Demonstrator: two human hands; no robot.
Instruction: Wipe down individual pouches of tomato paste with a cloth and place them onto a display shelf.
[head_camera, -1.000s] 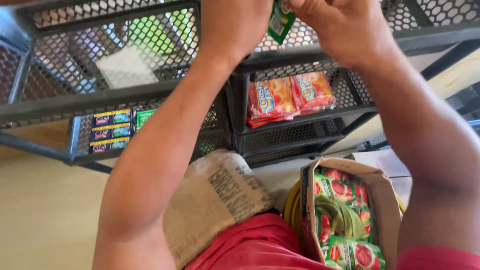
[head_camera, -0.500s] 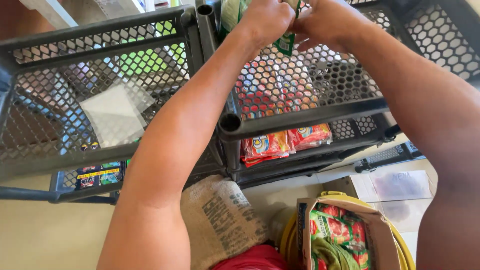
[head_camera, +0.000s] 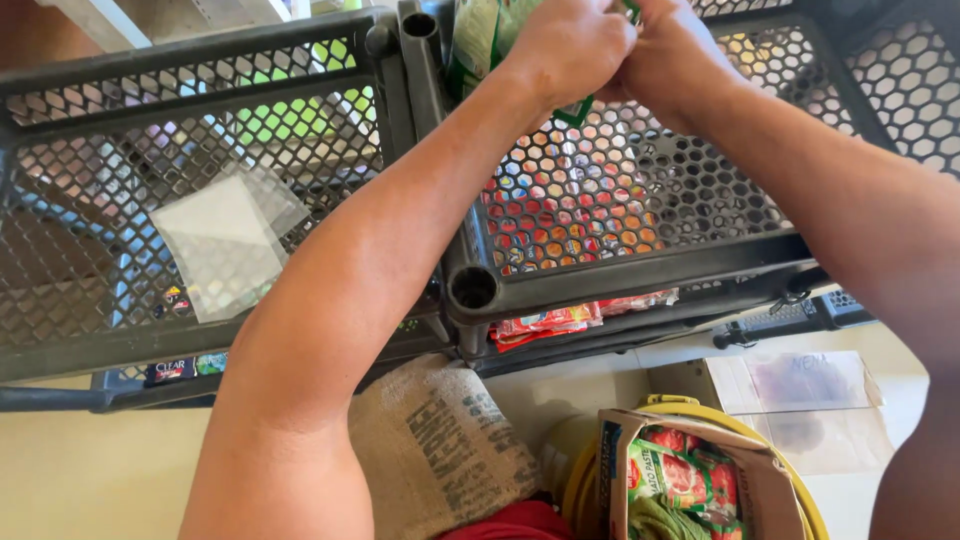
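Now, scanning from the left edge of the black mesh shelving rack (head_camera: 200, 90): a clear plastic sheet (head_camera: 225, 245) lies flat on the left-hand shelf, and dark sachets (head_camera: 170, 370) peep out on the tier below, near the rack's lower left corner. Moving in, the left hand (head_camera: 565, 45) is up at the top edge of the right-hand shelf, fingers curled tight around a green packet (head_camera: 480, 35), which hangs against the corner post there. Compared with a moment back, both hands have climbed higher and closed in on each other, and the view has tipped up with them, so the work has shifted to the top tier of the rack. Right beside it, touching, the right hand (head_camera: 675, 55) is bunched on the same green packet, fingers folded in; exactly how much of it that hand pinches I cannot tell, since the knuckles hide it. A green tail of the packet pokes out beneath the two hands, over the honeycomb mesh. Below, red snack packets (head_camera: 550, 322) sit on the lower tier, at its front edge. Down on the floor, a burlap sack (head_camera: 440, 450) leans by the rack's foot, then a cardboard box (head_camera: 760, 480) of red-and-green sachets inside a yellow bucket (head_camera: 690, 405), and a pale carton (head_camera: 800, 400) at far right.
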